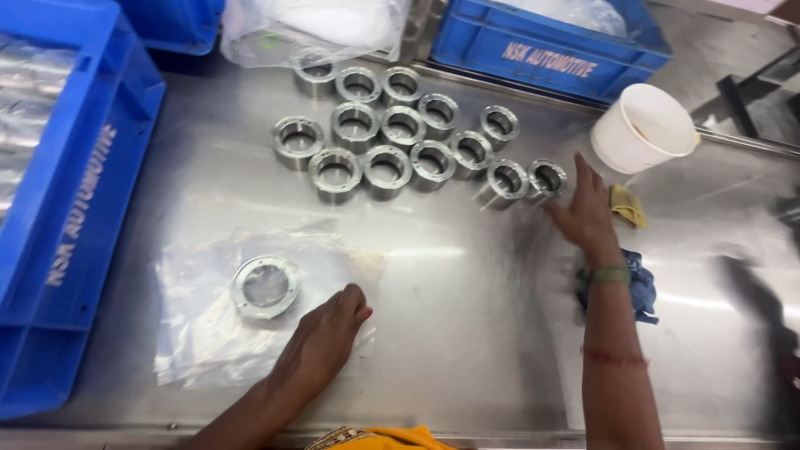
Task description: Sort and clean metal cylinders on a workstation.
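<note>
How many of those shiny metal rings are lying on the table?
15. Fourteen metal rings stand clustered at the table's far middle, the last by the right hand. One flatter ring lies on the clear plastic bag near the left hand. The bag behind may hide more.

Clear plastic bag [250,308] lies flat on the steel table [467,333], near edge, left of centre; crumpled, translucent, one flat metal ring [265,286] resting on it. Left hand [321,342] presses on its right edge.

Second clear bag [312,29], bunched and whitish, sits at the far edge between two blue crates.

Left blue crate [75,208]: white lettering printed along its long side wall. Far right blue crate [546,50]: white lettering on its front wall, clear plastic liner [575,12] inside.
</note>
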